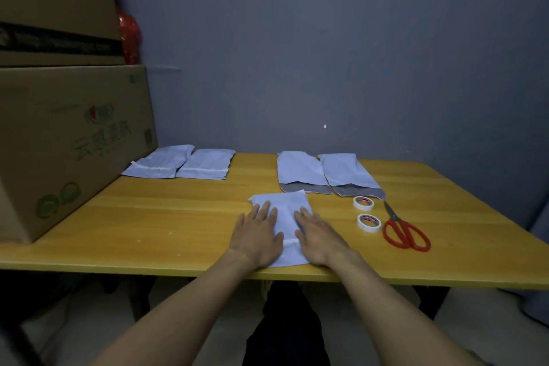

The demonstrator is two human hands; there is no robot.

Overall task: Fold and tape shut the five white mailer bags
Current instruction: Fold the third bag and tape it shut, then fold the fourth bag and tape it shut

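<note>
Head view: left hand [258,236] and right hand [319,239], both flat and open, gripping nothing, press the folded white plastic mailer bag [286,211]; crease firmly before taping.

Dim, bluish light; the yellow table [178,211] catches most of it. Wide-angle bending at edges; the boxes [59,142] look soft and blurred.

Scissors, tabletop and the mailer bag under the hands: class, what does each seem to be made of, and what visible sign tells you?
Scissors: grey metal blades, it seems, with glossy red loop handles, likely plastic or coated.
Tabletop: yellow wood or wood-look laminate; faint grain bands, smooth sheen.
Mailer bag: thin white plastic film, probably; it creases softly and lies flat under both hands.
</note>
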